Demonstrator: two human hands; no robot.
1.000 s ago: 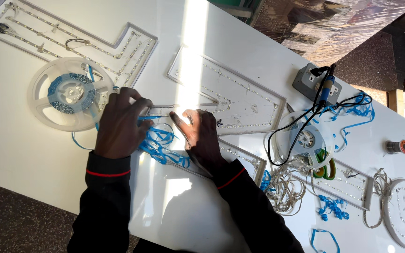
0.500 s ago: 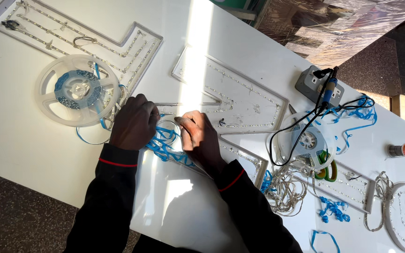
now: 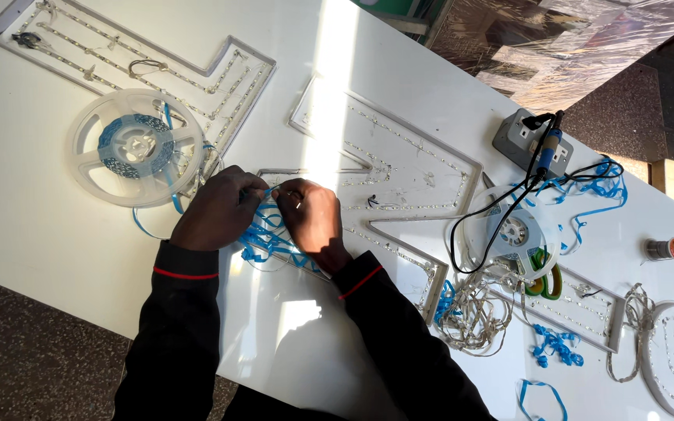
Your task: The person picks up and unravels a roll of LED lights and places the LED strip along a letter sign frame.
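At the near edge of the white worktable [image 3: 56, 257], two arms in black sleeves with red cuff trim reach in from below, and the hands meet over a loose tangle of bright blue backing tape [image 3: 263, 238]. The left hand [image 3: 216, 209] curls knuckles-up, its fingertips pinched on the thin strip that runs between the hands, apparently to hold it taut; the right hand [image 3: 313, 218] is likewise closed, thumb and forefinger pinching the same strip just beside the left. The tape lies touching both hands, heaped where it seems to fall as it is peeled. Just beyond the left hand sits a translucent white plastic reel wound with blue-backed light strip [image 3: 136, 146], a blue tail trailing toward the fingers, likely kept near for feeding. Behind the hands lie shallow white channel-letter trays lined with rows of small lights [image 3: 399, 168]. Further right, a second small white reel [image 3: 515, 232] rests among black cable, near green-handled scissors [image 3: 546, 282] and a heap of pale strip offcuts [image 3: 477, 312]. At the far edge stands a grey socket box [image 3: 518, 139] with a blue-handled soldering iron [image 3: 548, 144] lying across it.
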